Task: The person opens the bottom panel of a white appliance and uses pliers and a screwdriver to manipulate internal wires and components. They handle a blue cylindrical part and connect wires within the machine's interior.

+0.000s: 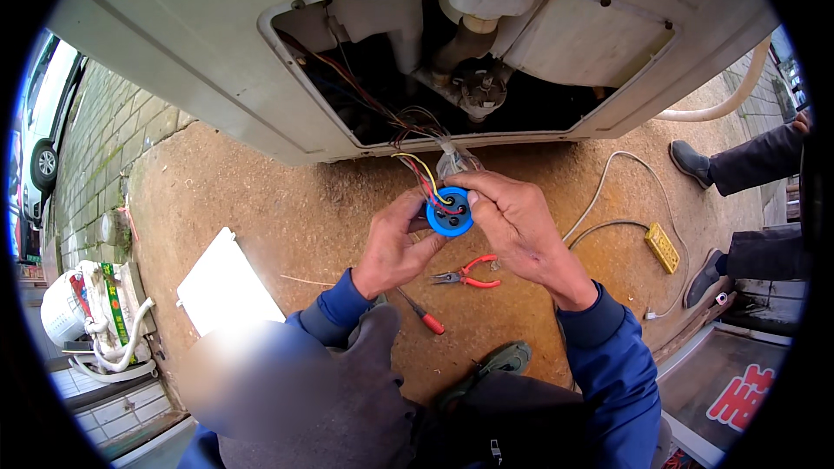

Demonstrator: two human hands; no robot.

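Observation:
Below the opening in a white appliance (234, 104), my left hand (395, 243) wraps round the side of a blue round capacitor (450, 224), its terminal end facing up. My right hand (512, 221) closes on the capacitor's right rim, thumb against the edge. Yellow and red wires (426, 172) run from the opening to the terminals. Behind the capacitor, a clear plastic sleeve (455, 159) hangs around part of the wiring. On the ground just below my hands lie red-handled pliers (473, 273) with open jaws and a screwdriver with a red handle (431, 323).
A white panel (230, 282) lies at left. A yellow power strip (662, 248) and its cable rest at right, near another person's legs (756, 165). A pale hose (738, 91) leaves the appliance. A white bucket (65, 308) and bundled bag stand far left.

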